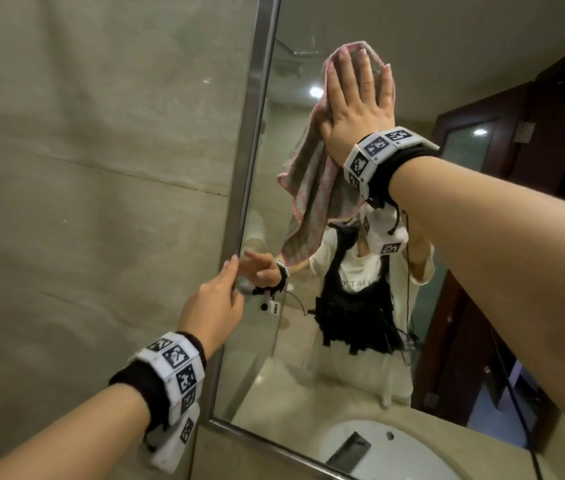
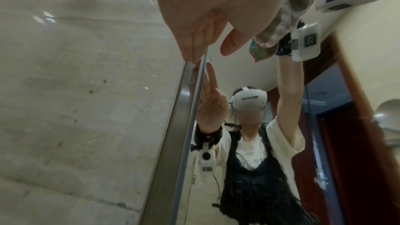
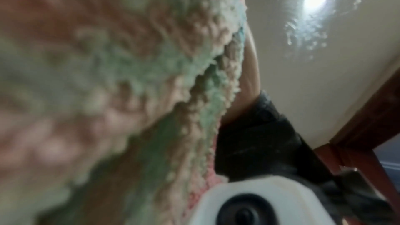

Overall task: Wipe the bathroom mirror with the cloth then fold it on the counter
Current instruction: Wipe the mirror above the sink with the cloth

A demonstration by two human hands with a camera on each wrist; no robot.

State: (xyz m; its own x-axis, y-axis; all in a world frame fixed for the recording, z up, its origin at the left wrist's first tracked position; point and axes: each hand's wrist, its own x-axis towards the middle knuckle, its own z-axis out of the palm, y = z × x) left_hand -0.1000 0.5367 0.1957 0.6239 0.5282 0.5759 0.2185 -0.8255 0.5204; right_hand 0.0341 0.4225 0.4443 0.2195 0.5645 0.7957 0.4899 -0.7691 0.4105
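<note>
Mirror [image 1: 360,323], steel-framed, on beige stone wall [image 1: 83,168]

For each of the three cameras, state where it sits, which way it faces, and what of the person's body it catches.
Head: on the head, facing the mirror; left hand at the mirror frame, right hand flat on the cloth.
Left wrist: looks up past the left hand along the mirror frame.
Right wrist: mostly filled by cloth.
Shared: all three show the cloth.
</note>
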